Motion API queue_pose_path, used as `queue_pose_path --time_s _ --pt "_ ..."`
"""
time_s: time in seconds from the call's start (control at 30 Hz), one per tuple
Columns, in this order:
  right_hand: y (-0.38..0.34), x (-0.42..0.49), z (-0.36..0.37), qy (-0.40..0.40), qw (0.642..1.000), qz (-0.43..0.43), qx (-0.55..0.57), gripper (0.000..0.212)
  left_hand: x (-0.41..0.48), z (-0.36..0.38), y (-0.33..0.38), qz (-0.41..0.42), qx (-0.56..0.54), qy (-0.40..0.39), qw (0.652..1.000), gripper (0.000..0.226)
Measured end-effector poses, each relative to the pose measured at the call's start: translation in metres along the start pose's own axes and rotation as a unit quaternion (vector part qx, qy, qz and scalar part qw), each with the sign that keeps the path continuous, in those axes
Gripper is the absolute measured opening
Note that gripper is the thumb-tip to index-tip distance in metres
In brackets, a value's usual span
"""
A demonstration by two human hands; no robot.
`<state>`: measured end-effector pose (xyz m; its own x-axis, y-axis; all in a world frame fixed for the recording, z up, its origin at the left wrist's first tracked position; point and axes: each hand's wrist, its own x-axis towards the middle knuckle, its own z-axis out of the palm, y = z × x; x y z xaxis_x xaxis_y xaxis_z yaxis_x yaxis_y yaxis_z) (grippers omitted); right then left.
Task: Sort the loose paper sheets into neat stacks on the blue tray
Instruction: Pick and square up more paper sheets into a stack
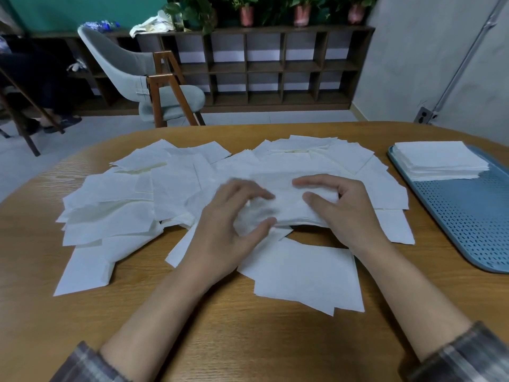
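I see both forearms reaching forward, plaid sleeves pushed back from the wrists. My left hand [234,221] is blurred, palm down, fingers curled inward toward the thumb. My right hand [341,208] faces it, fingers bent, thumb pointing left.

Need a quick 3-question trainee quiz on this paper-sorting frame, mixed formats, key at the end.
1. True or false: the blue tray already holds a neat stack of sheets at its far end.
2. Multiple choice: where does the tray sit relative to the person? A) far left B) right side of the table C) on the chair
3. Short answer: what are the left hand and right hand doing?

Key
1. True.
2. B.
3. Both hands grip a small bundle of sheets between them, above the loose sheets spread across the wooden table.
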<state>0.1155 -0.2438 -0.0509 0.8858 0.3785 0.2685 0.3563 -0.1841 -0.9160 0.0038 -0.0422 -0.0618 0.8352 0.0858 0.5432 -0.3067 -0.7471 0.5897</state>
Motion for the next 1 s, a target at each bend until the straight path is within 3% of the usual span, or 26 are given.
queue_pose_path --time_s 0.1,0.2,0.3,0.57,0.7,0.8,1.0 --pt "-0.001 0.001 -0.001 0.019 1.000 -0.001 -0.014 0.035 -0.003 0.006 -0.002 0.010 0.024 -0.175 0.984 0.025" --pt "-0.001 0.001 0.000 0.016 1.000 0.000 -0.019 0.035 -0.005 0.013 -0.002 0.021 0.061 -0.245 0.967 0.034" --pt "0.000 0.001 0.000 0.013 1.000 0.007 -0.016 0.035 -0.004 0.014 -0.003 -0.002 0.028 -0.239 0.971 0.033" --pt "-0.001 0.001 0.001 0.016 1.000 0.008 -0.025 0.035 -0.004 0.010 0.000 -0.041 -0.028 -0.190 0.981 0.002" --pt "-0.003 0.002 -0.001 0.024 1.000 0.012 -0.007 0.030 -0.003 0.004 0.007 -0.044 -0.078 -0.155 0.984 0.005" --pt "-0.009 0.002 -0.002 0.020 0.997 0.032 0.067 0.018 -0.001 -0.002 0.010 -0.093 -0.164 -0.115 0.975 0.008" --pt "-0.015 0.001 -0.004 -0.055 0.979 0.114 0.158 0.055 0.003 -0.009 0.012 -0.148 -0.234 -0.033 0.960 0.004"
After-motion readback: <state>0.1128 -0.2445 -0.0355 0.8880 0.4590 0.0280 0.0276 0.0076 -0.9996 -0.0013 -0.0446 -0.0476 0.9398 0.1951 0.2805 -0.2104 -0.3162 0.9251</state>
